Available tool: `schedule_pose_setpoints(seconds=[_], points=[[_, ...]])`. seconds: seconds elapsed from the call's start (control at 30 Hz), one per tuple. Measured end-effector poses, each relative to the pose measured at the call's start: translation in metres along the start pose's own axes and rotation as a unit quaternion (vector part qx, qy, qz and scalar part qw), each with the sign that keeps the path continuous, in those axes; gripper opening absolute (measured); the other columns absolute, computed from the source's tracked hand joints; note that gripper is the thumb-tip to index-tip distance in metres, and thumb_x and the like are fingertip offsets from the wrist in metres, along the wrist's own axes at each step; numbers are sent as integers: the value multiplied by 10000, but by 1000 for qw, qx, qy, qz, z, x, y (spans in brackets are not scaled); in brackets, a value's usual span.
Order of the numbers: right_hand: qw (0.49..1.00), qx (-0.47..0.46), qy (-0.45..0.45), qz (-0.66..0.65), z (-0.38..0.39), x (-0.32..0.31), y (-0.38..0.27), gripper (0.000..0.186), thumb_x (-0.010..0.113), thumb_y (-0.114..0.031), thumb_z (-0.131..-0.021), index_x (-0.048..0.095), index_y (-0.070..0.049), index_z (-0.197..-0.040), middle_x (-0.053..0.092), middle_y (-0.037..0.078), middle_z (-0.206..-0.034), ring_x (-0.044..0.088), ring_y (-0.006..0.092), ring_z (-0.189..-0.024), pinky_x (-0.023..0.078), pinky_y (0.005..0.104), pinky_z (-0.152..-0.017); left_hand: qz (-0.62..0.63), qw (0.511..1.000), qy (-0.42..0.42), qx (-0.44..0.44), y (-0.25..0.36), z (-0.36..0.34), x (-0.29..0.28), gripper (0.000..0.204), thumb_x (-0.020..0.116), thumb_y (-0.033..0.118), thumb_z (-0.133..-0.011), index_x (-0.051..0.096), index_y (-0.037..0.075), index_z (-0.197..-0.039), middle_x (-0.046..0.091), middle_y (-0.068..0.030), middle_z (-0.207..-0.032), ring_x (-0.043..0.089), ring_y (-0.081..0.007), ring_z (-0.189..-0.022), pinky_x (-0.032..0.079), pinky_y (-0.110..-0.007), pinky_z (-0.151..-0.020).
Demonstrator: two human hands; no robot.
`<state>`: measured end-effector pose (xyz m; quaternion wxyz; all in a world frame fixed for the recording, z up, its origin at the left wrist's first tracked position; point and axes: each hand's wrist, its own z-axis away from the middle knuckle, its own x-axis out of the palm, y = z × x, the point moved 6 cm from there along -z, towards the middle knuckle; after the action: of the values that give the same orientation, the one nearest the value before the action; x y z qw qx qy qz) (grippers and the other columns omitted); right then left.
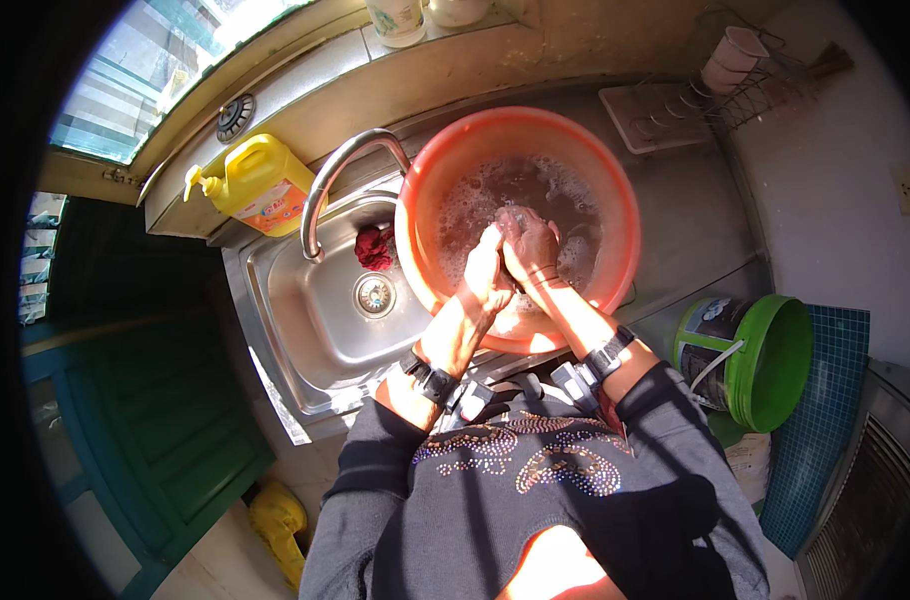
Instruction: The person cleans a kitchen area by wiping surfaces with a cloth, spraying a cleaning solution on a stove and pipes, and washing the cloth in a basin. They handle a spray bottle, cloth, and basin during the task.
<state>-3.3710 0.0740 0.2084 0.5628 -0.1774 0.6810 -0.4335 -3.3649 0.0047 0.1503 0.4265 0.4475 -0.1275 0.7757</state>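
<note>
On the grey stainless-steel table [690, 215], a wide, round, orange plastic basin [625, 200] stands between the back edge and the front edge, its left side reaching over the rectangular metal sink [345, 338]. The step looks like rubbing the hands together over suds; it would go best done evenly, low and well inside the rim, so drips fall back in, with no weight leaned on the wall. The cloudy, foamy grey-brown water [495, 182] lies below and around the left hand [485, 266] and right hand [530, 246], spreading past their fingers [515, 216] toward the table's back edge. The fingers are curled and pressed together; seen from above, whether they pinch anything or touch the water I cannot tell. The black wristbands [430, 378] are best kept dry.
</note>
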Motion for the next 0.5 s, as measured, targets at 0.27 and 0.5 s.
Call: schedule_pose_setpoints(seconds=[0.27, 0.5], points=[[960, -61, -95, -255, -3, 1, 3, 373, 592, -274, -885, 571, 13, -1122, 597, 75, -1082, 534, 120, -980, 443, 277, -852, -208, 971, 54, 102, 13, 1, 4, 346, 412, 408, -961, 550, 93, -1006, 554, -23, -886, 540, -127, -812, 482, -278, -635], [950, 133, -15, -282, -7, 10, 36, 309, 634, -245, -803, 608, 45, -908, 638, 105, -762, 594, 168, -711, 475, 310, -643, -405, 864, -56, 295, 20, 14, 29, 134, 495, 59, -875, 565, 24, -983, 574, -37, -843, 537, -107, -713, 460, -259, -587]])
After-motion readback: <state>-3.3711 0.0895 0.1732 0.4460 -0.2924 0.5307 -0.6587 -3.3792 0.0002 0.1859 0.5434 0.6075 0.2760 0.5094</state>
